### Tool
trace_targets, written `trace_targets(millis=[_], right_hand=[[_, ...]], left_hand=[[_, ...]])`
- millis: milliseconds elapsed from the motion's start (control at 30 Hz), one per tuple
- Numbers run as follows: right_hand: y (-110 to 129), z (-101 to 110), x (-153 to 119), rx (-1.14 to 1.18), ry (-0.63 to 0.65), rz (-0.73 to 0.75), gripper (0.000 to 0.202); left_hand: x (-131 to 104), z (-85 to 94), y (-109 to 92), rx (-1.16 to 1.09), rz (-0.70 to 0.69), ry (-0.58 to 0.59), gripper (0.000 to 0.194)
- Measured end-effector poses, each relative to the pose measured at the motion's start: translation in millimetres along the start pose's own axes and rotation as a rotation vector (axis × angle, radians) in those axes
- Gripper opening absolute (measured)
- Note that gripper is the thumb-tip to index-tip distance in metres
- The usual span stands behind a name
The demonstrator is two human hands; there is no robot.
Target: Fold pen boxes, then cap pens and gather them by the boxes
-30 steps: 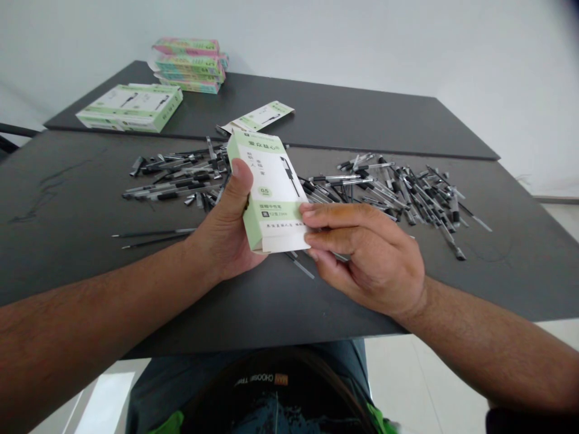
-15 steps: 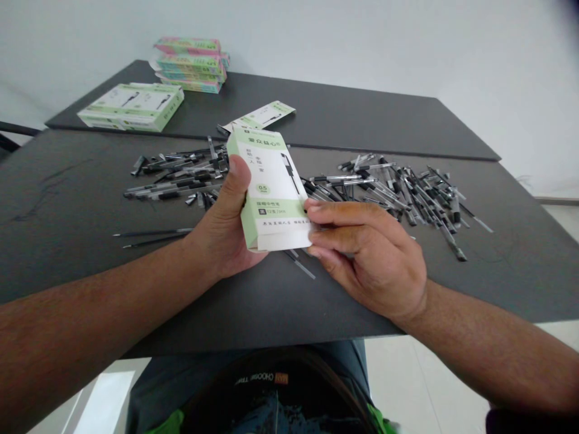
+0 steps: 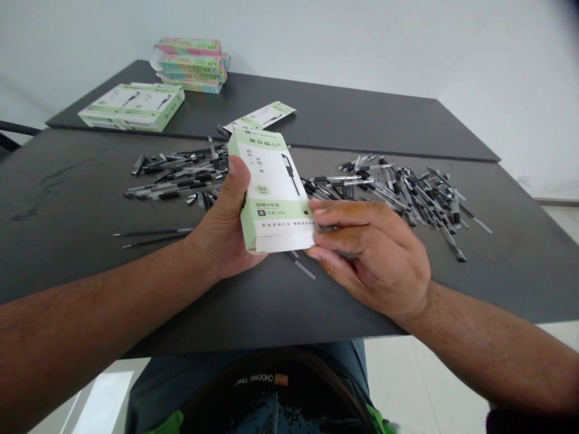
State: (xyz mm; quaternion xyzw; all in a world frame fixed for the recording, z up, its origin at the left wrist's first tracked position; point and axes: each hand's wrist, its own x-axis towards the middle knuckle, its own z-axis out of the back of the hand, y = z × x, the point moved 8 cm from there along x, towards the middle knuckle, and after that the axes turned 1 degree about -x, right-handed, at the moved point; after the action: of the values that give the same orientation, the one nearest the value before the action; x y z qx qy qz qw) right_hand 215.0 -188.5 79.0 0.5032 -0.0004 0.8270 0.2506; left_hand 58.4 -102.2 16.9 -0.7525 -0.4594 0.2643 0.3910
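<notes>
A white and green pen box [image 3: 274,181] is held tilted above the dark table, its printed face turned up toward me. My left hand [image 3: 226,226] grips its left side, thumb along the edge and the other fingers hidden beneath. At the box's lower right corner, my right hand [image 3: 375,259] pinches the edge between thumb and fingers. A white flap [image 3: 284,242] shows at the near end. Behind and beside the box lie loose clear and black pen parts, a left heap [image 3: 181,175] and a right heap [image 3: 407,190].
Two flat pen boxes [image 3: 136,105] lie side by side at the back left. Behind them rises a stack of pink and green boxes [image 3: 192,63]. A flattened carton [image 3: 265,114] rests beyond the held box. Thin refills [image 3: 154,234] lie by my left forearm.
My right fingers have shifted slightly right along the box's edge, uncovering more of its lower right print. My left hand keeps the box nearly still.
</notes>
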Motion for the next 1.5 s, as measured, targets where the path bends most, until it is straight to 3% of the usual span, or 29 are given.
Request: trace_targets(millis=[267, 533, 733, 933, 1167, 1500], right_hand=[[2.3, 1.0, 3.1, -0.020, 0.033, 0.016, 0.024], [4.8, -0.2, 3.3, 0.000, 0.039, 0.028, 0.025], [2.3, -0.7, 2.0, 0.005, 0.043, 0.001, 0.033], [3.5, -0.5, 1.8, 0.014, 0.058, -0.003, 0.032], [-6.8, -6.5, 1.1, 0.057, 0.027, -0.066, 0.039], [-8.4, -10.2, -1.3, 0.019, 0.031, -0.074, 0.039]], left_hand=[[-1.7, -5.5, 1.4, -0.009, 0.013, 0.018, 0.084], [1.2, 4.4, 1.9, 0.047, 0.023, 0.096, 0.076], [0.7, 2.8, 0.1, 0.035, 0.003, 0.054, 0.078], [-1.6, 1.2, 1.8, 0.027, 0.046, 0.088, 0.076], [0.1, -0.3, 3.4, 0.101, 0.023, 0.139, 0.079], [-0.6, 0.0, 5.6, 0.109, -0.037, 0.112, 0.072]])
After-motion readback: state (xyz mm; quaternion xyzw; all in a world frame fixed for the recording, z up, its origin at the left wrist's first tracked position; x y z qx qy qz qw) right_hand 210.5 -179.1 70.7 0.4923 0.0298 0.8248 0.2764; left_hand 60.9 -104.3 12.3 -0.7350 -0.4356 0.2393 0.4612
